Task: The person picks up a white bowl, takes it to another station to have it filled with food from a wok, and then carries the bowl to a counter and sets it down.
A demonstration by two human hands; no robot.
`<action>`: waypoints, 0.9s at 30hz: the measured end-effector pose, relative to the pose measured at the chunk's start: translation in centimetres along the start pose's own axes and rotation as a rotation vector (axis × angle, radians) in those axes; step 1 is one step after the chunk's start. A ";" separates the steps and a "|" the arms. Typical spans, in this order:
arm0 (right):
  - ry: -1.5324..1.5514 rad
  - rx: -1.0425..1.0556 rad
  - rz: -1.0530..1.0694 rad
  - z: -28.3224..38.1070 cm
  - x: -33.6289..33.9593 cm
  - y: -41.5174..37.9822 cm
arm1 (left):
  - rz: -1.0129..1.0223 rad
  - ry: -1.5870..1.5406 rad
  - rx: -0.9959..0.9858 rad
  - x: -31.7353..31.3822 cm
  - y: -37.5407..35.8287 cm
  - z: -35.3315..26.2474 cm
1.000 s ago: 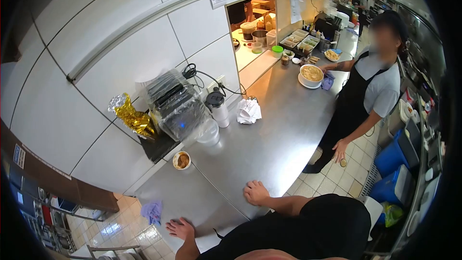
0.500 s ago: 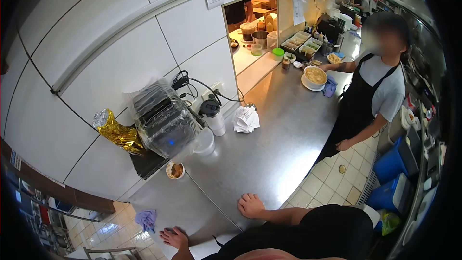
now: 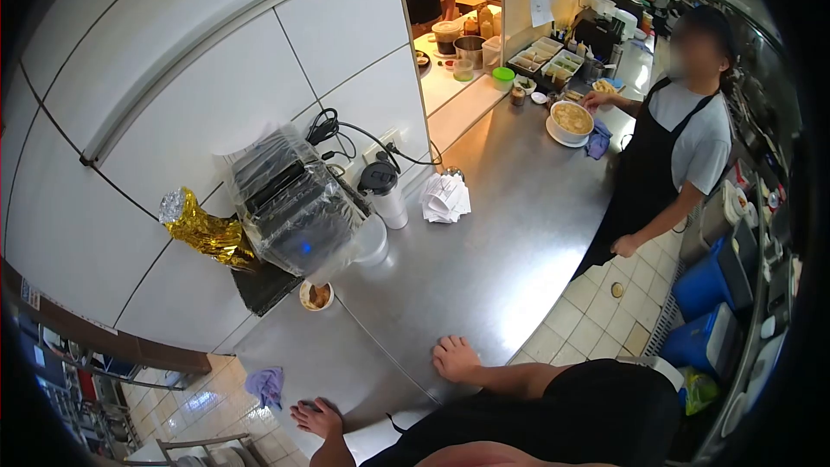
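My left hand (image 3: 316,418) lies on the steel counter (image 3: 363,355) near its lower left edge, fingers spread and holding nothing. A crumpled purple cloth (image 3: 264,387) is just left of it, at the counter's edge. Farther right, my right hand (image 3: 456,358) rests on the same counter with its fingers a little apart and nothing in them. The seam in the metal runs between my two hands. Beyond them stands a small white cup (image 3: 316,296) with brown contents, nearest the wall.
Along the wall are a plastic-wrapped printer (image 3: 298,207), a lidded tumbler (image 3: 383,195) and a stack of paper slips (image 3: 446,199). A co-worker (image 3: 692,138) stands at the far right, one hand beside a large bowl of food (image 3: 571,121). Blue bins (image 3: 705,346) stand on the floor.
The view has shifted slightly. The co-worker's hand has moved up a little at the bowl's rim. Both my hands stay resting on the counter.
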State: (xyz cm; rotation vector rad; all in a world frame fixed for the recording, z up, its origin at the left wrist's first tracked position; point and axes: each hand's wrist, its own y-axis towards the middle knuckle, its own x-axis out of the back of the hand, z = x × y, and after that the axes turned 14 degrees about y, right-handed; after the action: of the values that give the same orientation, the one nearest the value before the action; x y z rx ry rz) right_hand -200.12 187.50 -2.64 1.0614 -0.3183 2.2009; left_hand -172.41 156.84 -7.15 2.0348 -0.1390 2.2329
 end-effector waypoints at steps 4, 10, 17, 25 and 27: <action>-0.021 0.017 -0.028 0.1 0.1 0.1 | 0.006 0.002 -0.005 0.4 -0.2 0.0; -0.021 0.023 -0.057 0.4 0.1 0.2 | 0.021 0.006 -0.003 0.9 -0.1 -0.3; -0.031 0.024 -0.078 0.6 0.1 0.3 | 0.012 -0.009 -0.001 0.8 -0.1 -0.3; -0.052 -0.001 -0.052 0.4 -0.1 0.2 | -0.014 0.032 -0.008 0.1 0.0 -0.1; -0.045 -0.003 -0.051 0.6 0.0 0.3 | -0.015 0.050 -0.015 0.1 0.1 -0.1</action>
State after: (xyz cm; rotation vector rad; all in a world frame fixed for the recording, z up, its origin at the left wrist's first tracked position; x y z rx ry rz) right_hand -199.98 186.98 -2.29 1.1070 -0.3108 2.1333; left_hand -172.52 156.79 -7.05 1.9640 -0.1358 2.2646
